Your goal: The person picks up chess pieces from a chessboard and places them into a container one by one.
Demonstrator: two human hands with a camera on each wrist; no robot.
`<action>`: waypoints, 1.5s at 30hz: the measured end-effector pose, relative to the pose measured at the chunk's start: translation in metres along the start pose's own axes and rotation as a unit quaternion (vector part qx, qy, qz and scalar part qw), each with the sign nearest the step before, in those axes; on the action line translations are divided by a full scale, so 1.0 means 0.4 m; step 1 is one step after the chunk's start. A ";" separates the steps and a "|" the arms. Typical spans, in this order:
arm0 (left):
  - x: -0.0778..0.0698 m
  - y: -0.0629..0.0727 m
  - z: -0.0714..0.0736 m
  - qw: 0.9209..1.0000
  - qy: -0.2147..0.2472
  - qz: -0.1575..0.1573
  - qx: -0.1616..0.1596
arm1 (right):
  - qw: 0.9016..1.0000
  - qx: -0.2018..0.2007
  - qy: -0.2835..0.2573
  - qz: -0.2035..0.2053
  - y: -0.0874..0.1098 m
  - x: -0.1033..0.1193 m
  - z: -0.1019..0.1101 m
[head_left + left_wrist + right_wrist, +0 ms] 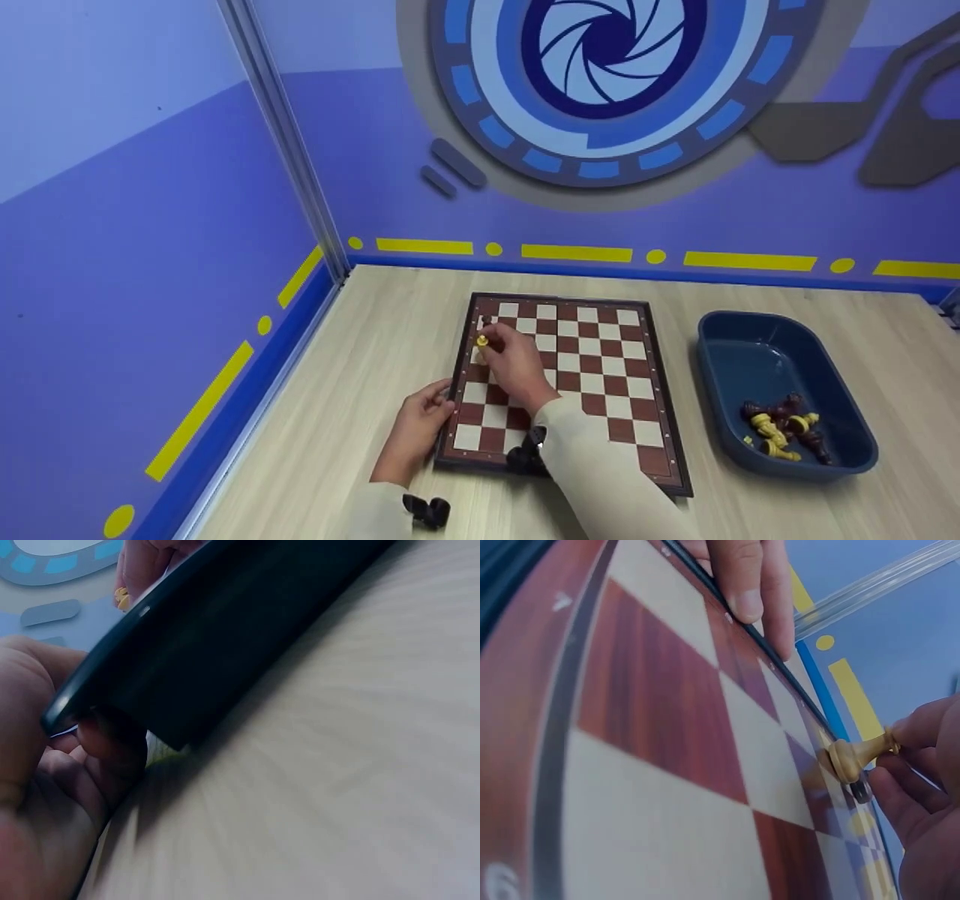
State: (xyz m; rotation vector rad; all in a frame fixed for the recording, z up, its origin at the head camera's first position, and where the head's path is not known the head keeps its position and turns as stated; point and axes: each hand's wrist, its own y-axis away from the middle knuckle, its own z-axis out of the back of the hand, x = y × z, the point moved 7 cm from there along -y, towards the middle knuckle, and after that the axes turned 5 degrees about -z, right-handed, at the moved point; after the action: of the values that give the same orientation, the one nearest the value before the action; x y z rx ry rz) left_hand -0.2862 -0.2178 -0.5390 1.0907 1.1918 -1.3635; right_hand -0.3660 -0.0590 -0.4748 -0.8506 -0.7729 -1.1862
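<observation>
My right hand (516, 364) pinches a yellow chess piece (855, 755) by its upper part, over the far left part of the chessboard (616, 386). The piece lies tilted in the right wrist view, its broad base toward the board; its top is hidden by the fingers. A dark chess piece (487, 320) stands close by in the far left corner area. At the board's left edge, my left hand (420, 424) grips the rim. The thumb (746, 604) is on top, and curled fingers show under the lip in the left wrist view.
A dark blue plastic tub (712, 352) stands right of the board, with several yellow and dark chess pieces (780, 431) lying in its near end. The wooden table (390, 330) meets a blue panel wall (360, 165) at the back and left.
</observation>
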 end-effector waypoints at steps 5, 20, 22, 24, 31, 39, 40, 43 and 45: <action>0.004 -0.001 -0.003 1.000 0.001 0.002 0.003 | 1.000 -0.012 -0.007 -0.002 0.003 -0.005 0.009; -0.003 0.001 -0.001 1.000 -0.024 -0.008 -0.004 | 0.999 -0.009 -0.032 0.010 0.020 -0.002 0.033; -0.005 0.002 -0.001 1.000 -0.028 -0.014 -0.003 | 0.999 -0.010 -0.034 0.013 0.024 -0.003 0.038; -0.005 0.001 -0.001 0.999 -0.035 -0.016 -0.003 | 0.999 -0.009 -0.039 0.011 0.028 -0.005 0.044; 0.001 -0.001 0.002 0.999 -0.045 -0.012 -0.004 | 0.997 0.003 -0.082 -0.004 0.041 -0.003 0.061; -0.004 0.003 0.002 0.999 -0.034 0.000 -0.009 | 0.998 0.010 -0.066 0.007 0.065 0.013 0.081; -0.004 0.003 0.001 0.999 -0.032 0.003 -0.011 | 0.998 0.009 -0.061 0.011 0.069 0.014 0.084; -0.005 0.004 0.002 0.999 -0.033 0.001 -0.011 | 0.998 0.003 -0.054 0.021 0.076 0.016 0.096; -0.004 0.002 0.002 0.999 -0.040 -0.001 -0.012 | 0.998 -0.001 -0.057 0.026 0.080 0.017 0.105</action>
State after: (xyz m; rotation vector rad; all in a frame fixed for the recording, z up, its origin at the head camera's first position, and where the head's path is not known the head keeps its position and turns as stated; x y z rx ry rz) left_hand -0.2852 -0.2183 -0.5373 1.0084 1.1485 -1.3792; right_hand -0.3360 -0.0204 -0.4539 -0.9403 -0.8366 -1.0999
